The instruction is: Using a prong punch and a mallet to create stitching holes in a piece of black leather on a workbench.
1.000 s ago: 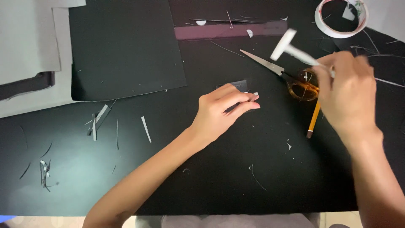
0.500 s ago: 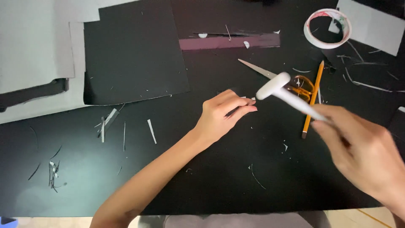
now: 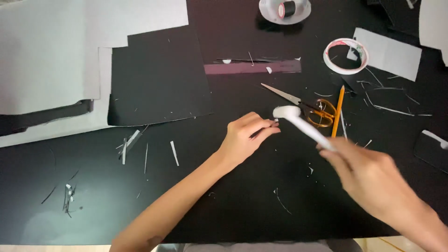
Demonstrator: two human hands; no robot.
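1. Head view, hands: the left hand (image 3: 247, 137) lies on the black table (image 3: 242, 205) near the middle, fingers curled and pinched shut on a small dark piece (image 3: 259, 133) that is too small to identify. The right hand (image 3: 368, 175) comes in from the lower right, closed around the handle of a white tool (image 3: 298, 122); the tool's rounded head sits just beside the left fingertips, and I cannot tell whether it touches them.

2. Head view, edges and open room: the table's near edge runs along the bottom, under both forearms. The widest bare stretch lies below and between the 2 hands, marked only by a few thin scraps (image 3: 280, 198). Another open stretch sits at lower left, with small slivers (image 3: 70, 196) scattered there.

3. Head view, what crowds the right hand: orange-handled scissors (image 3: 303, 103) lie just behind the tool's head, blades pointing up-left. A pencil (image 3: 338, 111) lies just right of the scissor handles, nearly upright in the picture. Farther up-right rests a roll of tape (image 3: 346, 56), touching a grey paper piece (image 3: 389, 53).

4. Head view, left and top: a black card sheet (image 3: 158, 79) lies up-left of the left hand, overlapping large grey sheets (image 3: 56, 56). Paper strips (image 3: 135, 144) lie below its edge. A purple strip (image 3: 252, 68) lies above the hands, and a white dish holding a dark spool (image 3: 285, 9) sits at the top edge.
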